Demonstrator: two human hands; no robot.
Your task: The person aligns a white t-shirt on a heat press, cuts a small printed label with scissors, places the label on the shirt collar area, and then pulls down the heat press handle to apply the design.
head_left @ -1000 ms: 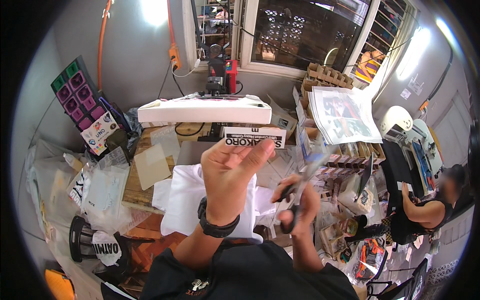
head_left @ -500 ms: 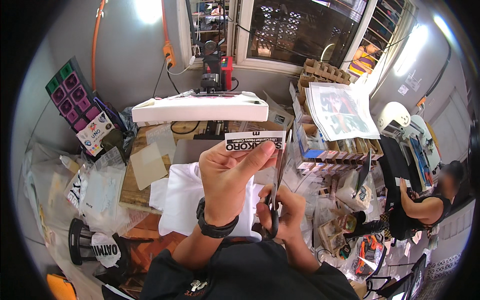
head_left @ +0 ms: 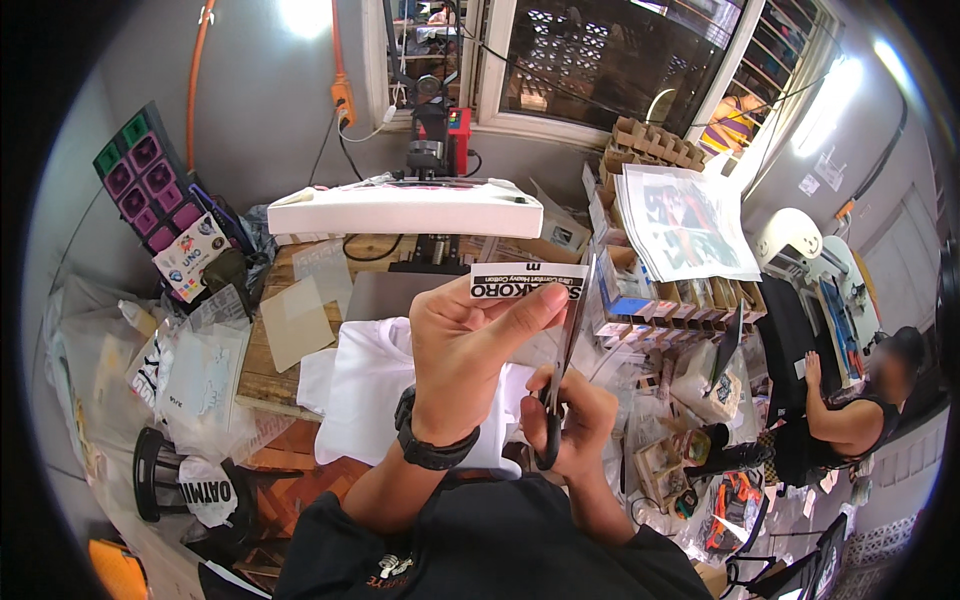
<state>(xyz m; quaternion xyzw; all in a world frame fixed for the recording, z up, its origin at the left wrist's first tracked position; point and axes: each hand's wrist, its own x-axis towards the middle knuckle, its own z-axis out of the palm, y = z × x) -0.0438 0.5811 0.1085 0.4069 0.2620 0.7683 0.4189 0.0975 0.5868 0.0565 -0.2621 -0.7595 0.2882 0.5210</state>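
Note:
My left hand (head_left: 465, 350), with a black watch (head_left: 430, 450) on its wrist, pinches a small white label (head_left: 515, 276) between thumb and fingers. Black and white print shows upside down on the label, and the thumb covers part of it. My right hand (head_left: 585, 425) grips scissors (head_left: 571, 335) by their black handles. Their blades point up, lying at the label's right edge; whether they touch it I cannot tell. Beneath my hands a white garment (head_left: 375, 390), seemingly a T-shirt, is spread over the heat press's grey lower plate (head_left: 390, 293).
The press's white upper plate (head_left: 405, 212) hangs beyond my hands. At right stand cardboard boxes (head_left: 635, 300) with printed sheets (head_left: 685, 220) on top. Clear film sheets (head_left: 295, 325) lie left on the wooden table (head_left: 283, 375). Another person (head_left: 845, 425) works at far right.
My left hand with the label and my right hand with the scissors appear slightly further right. The view has also shifted a little. Both hands keep their hold.

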